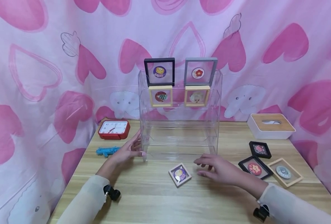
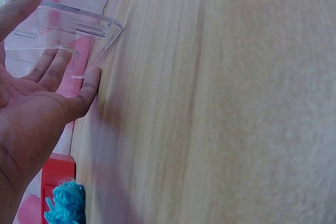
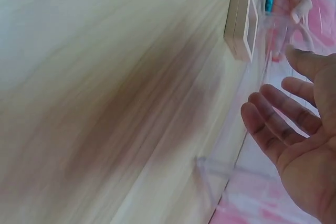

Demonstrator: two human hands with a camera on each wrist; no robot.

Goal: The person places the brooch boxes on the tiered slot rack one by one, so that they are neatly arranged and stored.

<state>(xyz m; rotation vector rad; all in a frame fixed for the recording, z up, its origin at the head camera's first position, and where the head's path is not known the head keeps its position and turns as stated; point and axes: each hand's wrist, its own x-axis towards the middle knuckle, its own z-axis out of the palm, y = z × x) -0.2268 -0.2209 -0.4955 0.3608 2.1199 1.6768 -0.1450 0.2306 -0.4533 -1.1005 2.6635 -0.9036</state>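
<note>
A clear acrylic tiered stand (image 1: 179,149) stands mid-table. Its upper tiers carry a black frame (image 1: 173,73), a grey frame (image 1: 186,73) and two light wood frames, each with a round badge inside. My left hand (image 1: 127,151) touches the stand's left side, fingers fairly straight and thumb at the front corner. In front of the stand lies a small light wood frame (image 1: 180,175) with a purple and yellow badge. Just right of that frame, my right hand (image 1: 217,168) hovers with loosely bent fingers and holds nothing; its palm (image 3: 315,171) shows in the right wrist view.
Left of the stand are a red clock (image 1: 114,129) and a blue yarn bundle (image 1: 107,151). To the right sit a white tissue box with a wooden lid (image 1: 271,126), two black frames (image 1: 268,152) and a wooden frame (image 1: 295,178). A pink heart-patterned curtain (image 1: 159,28) hangs behind.
</note>
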